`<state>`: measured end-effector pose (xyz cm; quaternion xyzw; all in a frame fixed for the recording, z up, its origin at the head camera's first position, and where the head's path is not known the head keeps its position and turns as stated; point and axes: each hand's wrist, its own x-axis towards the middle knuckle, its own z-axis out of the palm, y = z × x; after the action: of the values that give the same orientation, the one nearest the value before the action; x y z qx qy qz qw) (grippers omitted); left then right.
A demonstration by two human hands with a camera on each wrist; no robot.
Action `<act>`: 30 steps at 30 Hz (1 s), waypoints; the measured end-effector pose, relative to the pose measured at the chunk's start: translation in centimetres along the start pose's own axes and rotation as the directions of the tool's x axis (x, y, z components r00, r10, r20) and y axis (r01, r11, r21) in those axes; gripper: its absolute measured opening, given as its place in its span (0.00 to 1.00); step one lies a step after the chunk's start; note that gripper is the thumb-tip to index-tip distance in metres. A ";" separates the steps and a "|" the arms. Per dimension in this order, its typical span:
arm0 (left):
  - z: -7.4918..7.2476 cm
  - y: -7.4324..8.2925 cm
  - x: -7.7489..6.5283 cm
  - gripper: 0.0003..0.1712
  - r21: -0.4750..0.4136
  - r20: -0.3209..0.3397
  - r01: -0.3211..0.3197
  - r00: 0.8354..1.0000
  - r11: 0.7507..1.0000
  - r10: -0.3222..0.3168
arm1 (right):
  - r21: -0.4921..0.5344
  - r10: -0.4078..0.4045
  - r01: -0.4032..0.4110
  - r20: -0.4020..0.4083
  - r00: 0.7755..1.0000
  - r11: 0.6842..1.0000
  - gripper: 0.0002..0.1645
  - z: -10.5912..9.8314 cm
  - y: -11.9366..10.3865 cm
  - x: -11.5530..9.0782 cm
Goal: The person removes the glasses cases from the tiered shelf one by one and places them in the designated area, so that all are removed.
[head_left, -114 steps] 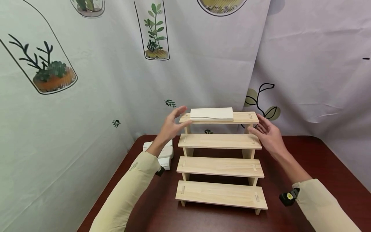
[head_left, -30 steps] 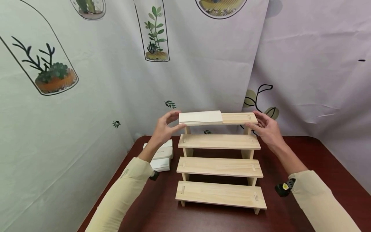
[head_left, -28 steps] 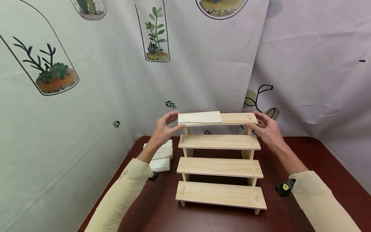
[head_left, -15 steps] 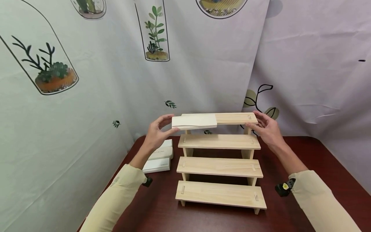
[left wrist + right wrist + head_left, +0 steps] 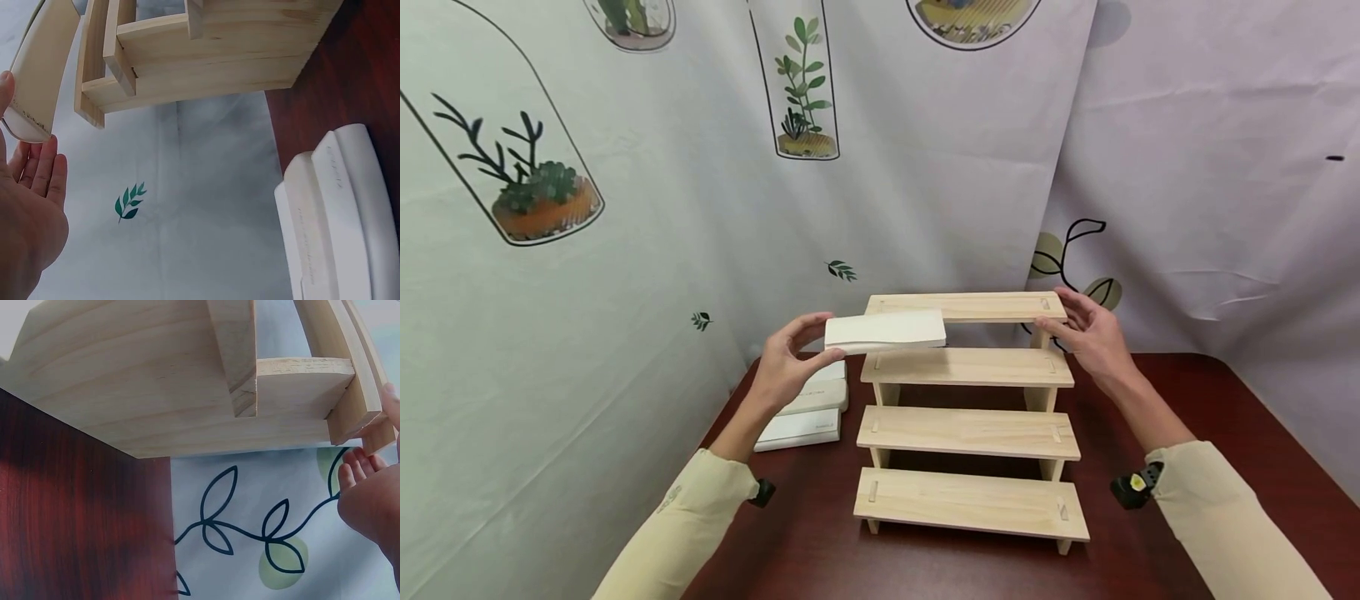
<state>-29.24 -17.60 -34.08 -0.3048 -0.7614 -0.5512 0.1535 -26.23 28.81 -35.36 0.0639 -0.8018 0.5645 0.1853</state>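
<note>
My left hand (image 5: 784, 360) pinches the left end of a long white glasses case (image 5: 883, 328), thumb at its front and fingers behind. The case is held level in front of the top tier's left part and overlaps the tier below in the head view. Seen from the left wrist, its end (image 5: 44, 69) sits between thumb and fingers, apart from the wood. My right hand (image 5: 1093, 337) grips the right end of the top board of a pale wooden stepped display stand (image 5: 970, 429), thumb in front. In the right wrist view the fingers (image 5: 362, 465) reach that board's end.
Several more white cases (image 5: 808, 423) lie side by side on the dark red table (image 5: 820, 533), left of the stand. A white cloth (image 5: 955, 208) printed with plants hangs close behind and along the left side.
The left hand has taken the glasses case by its end, slid it left off the top board, then brought it forward and down. The right hand has come to grip the board and stays there.
</note>
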 end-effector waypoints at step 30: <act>-2.4 -1.5 -8.9 0.32 0.058 0.002 0.083 0.996 0.995 -0.084 | 0.009 0.000 0.000 -0.006 1.000 1.000 0.49 0.1 -0.2 -0.1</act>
<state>-23.63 -22.82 -39.46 -0.2692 -0.7895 -0.5342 0.1375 -26.10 28.67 -35.27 0.0631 -0.7987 0.5683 0.1873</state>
